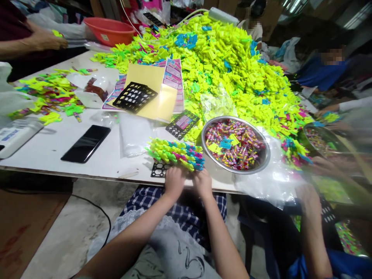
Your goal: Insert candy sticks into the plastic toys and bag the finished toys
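Yellow, green, blue and pink plastic pieces form a clustered bundle (177, 154), the thing being handled, left of the metal bowl (264, 157) on the white counter (221, 179). The left hand (175, 181) and right hand (202, 183) curl against the bundle's near side, left of the bowl; their fingertips are hidden, so I cannot tell how firmly either grips. A black perforated plate (158, 169) shows beneath the bundle's near left part. Small pink-and-yellow tubes (242, 149) fill the bowl. Behind it rises a large neon-yellow pile (226, 58); well to its left lies a black phone (86, 143).
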`<state>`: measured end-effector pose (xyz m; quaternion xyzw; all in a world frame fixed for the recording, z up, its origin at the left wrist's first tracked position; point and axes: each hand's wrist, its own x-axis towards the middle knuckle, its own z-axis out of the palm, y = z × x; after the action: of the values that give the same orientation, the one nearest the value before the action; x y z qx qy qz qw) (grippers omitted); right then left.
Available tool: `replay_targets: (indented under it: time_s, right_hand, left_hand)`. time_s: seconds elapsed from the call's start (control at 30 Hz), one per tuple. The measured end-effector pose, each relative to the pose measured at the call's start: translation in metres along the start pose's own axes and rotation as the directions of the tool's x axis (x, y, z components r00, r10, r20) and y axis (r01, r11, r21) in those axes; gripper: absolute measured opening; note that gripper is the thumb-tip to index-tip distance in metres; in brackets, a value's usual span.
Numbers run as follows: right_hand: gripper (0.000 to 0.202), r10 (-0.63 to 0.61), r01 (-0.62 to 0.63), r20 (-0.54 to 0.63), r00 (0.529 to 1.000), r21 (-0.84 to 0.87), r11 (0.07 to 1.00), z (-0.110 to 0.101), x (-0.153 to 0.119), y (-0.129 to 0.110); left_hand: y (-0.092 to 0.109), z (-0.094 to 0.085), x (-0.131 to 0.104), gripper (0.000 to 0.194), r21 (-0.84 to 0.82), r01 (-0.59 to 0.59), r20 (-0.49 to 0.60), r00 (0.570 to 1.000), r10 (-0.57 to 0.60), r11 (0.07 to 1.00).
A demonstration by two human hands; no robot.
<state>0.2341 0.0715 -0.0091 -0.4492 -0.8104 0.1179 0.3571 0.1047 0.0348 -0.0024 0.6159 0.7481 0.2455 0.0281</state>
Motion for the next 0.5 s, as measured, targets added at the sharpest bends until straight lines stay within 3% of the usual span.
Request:
replay_targets:
  time_s: [0.5]
  right_hand:
    - [0.020, 0.084, -0.085, 0.041, 0.996, 0.029, 0.996, 0.0073, 0.0002, -0.0020]
  left_hand:
    - [-0.0046, 0.0002, 0.0047, 0.018, 0.015, -0.026, 0.076, 0.997, 0.025, 1.000]
